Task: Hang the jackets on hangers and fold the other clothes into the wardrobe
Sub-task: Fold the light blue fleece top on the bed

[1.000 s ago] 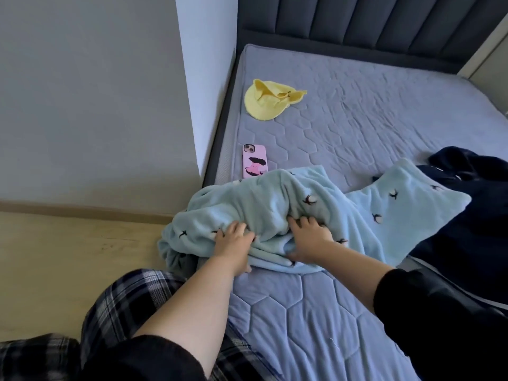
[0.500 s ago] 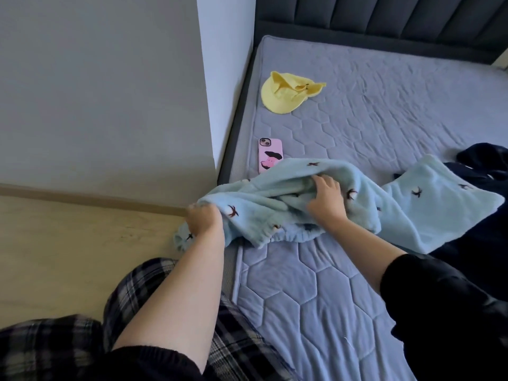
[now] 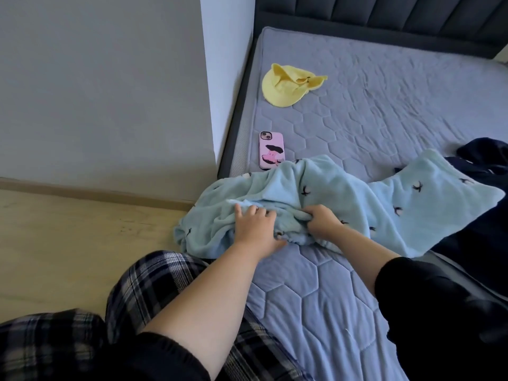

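**Operator:** Where were my hands at that moment?

**Observer:** Your left hand (image 3: 255, 229) lay on the blue fleece garment (image 3: 343, 193), fingers nearly straight, pressing it down. Just right of it, your right hand (image 3: 323, 222) pinched a bunched fold of the same cloth.

**Operator:** And the garment itself?

**Observer:** It was on the corner of the mattress (image 3: 316, 292). Left of your grip, a part hung over the edge; right of it, the rest reached the dark clothes (image 3: 483, 210). I judge it was soft, light and floppy, so an edge or hem was a better hold than the middle.
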